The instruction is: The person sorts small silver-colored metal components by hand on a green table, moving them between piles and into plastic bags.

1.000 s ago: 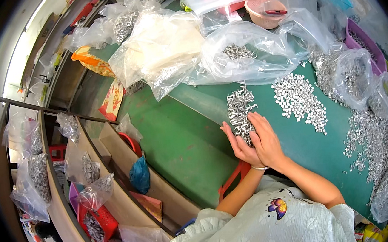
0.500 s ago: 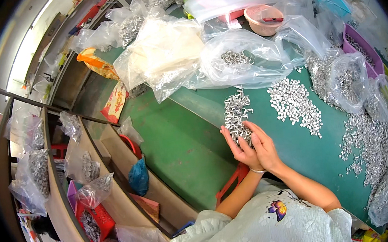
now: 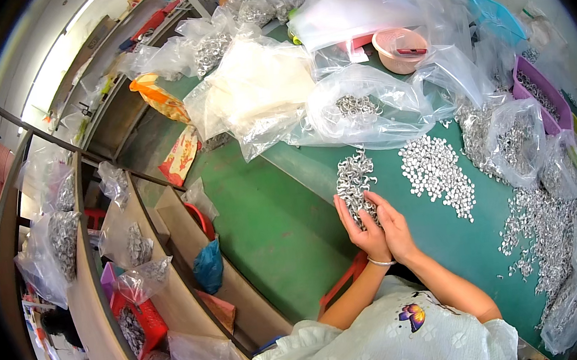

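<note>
Head view: left hand (image 3: 363, 232) and right hand (image 3: 394, 225) are lying side by side, each grip open, cupping a pile of small metal rings (image 3: 355, 182) near the green desk's (image 3: 272, 222) near edge.

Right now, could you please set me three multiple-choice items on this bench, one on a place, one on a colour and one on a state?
1. Where does the pink bowl stand?
A. far side of the table, among plastic bags
B. on the wooden shelf at the left
C. beside the person's elbow

2. What colour is the table top?
A. grey
B. green
C. blue

3. How are the left hand and right hand placed?
A. far apart
B. one raised off the table
C. side by side at the near end of the pile of small metal parts

Answers: 1 A, it sits beyond the piles among bags; 2 B, the bare surface is green; 3 C, both hands cup that pile.
</note>
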The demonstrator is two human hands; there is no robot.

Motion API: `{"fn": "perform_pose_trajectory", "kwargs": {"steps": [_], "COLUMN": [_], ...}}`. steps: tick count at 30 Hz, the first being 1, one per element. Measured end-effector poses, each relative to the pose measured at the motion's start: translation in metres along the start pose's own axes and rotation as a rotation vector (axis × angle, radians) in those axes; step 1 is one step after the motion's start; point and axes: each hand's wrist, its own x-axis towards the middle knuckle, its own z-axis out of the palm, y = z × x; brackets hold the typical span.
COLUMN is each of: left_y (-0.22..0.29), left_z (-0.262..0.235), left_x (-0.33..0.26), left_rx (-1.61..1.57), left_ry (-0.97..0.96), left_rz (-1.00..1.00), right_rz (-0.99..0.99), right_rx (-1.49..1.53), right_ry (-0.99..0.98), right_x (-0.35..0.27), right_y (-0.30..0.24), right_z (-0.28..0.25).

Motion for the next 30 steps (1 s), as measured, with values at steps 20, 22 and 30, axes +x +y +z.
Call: {"fn": "perform_pose_trajectory", "kwargs": {"steps": [20, 22, 30], "left_y": [0.017, 0.019, 0.034], "left_z": [0.007, 0.009, 0.026], "left_x": [0.005, 0.006, 0.004], "left_rx": [0.253, 0.233, 0.161], "left_ry": [-0.188, -0.164, -0.202], "left_rz": [0.115, 0.113, 0.143], "right_rz": [0.204, 0.203, 0.144], "right_rx": [0.565, 0.608, 0.74], "right_ry": [-0.073, -0.07, -0.044], "right_x": [0.0, 0.0, -0.001], "right_y": [-0.02, -0.028, -0.029], "right_z": [-0.01, -0.009, -0.025]}}
